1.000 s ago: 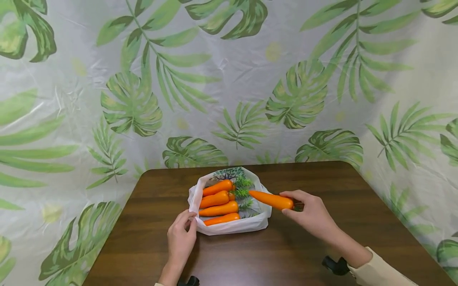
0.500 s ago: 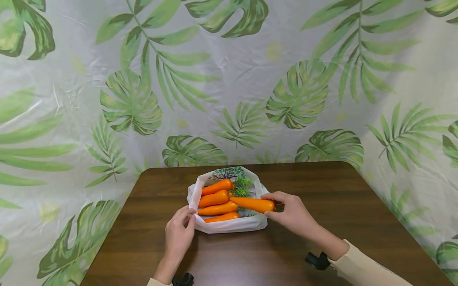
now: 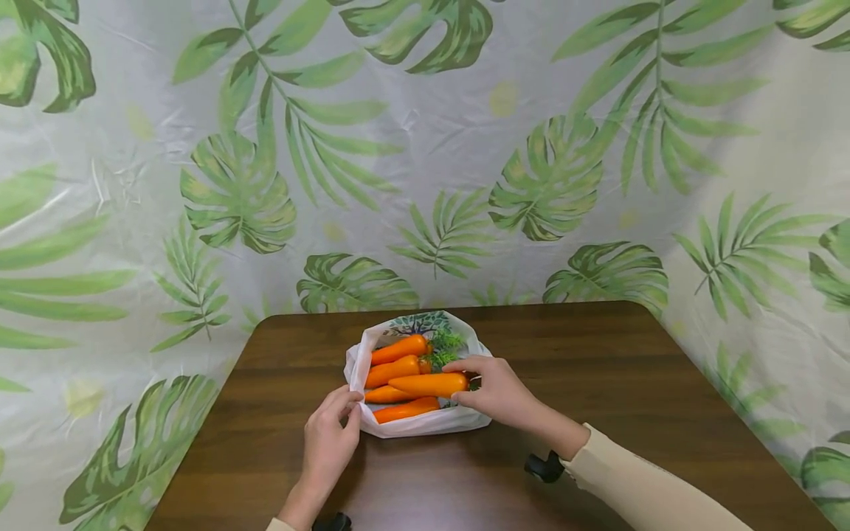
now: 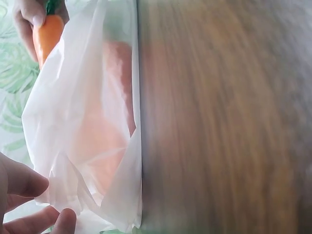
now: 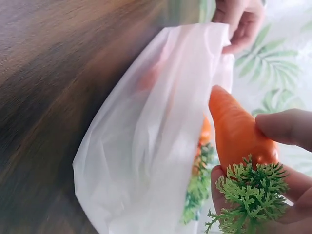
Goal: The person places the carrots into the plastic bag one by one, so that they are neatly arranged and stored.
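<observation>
A white plastic bag (image 3: 434, 425) with a tree print lies open on the table, its rim rolled outward. Inside rest several orange carrots (image 3: 398, 349) with leafy green tops (image 3: 448, 341). At the left rim, my left hand (image 3: 330, 431) pinches the film between thumb and fingers. My right hand (image 3: 502, 392) grips another carrot (image 3: 427, 384) by its thick end, over the bag's opening, tip to the left. This carrot overlaps one below it in the head view. The right wrist view shows its frilly green top (image 5: 251, 192) under the fingers.
The brown wooden table (image 3: 279, 457) extends around the bag on all sides. Behind it hangs a pale sheet (image 3: 451, 133) with green leaf prints. Black wrist mounts (image 3: 544, 467) sit on both wrists.
My right hand has carried its carrot leftward, from right of the bag to above the carrots inside. My left hand has stayed at the bag's left rim.
</observation>
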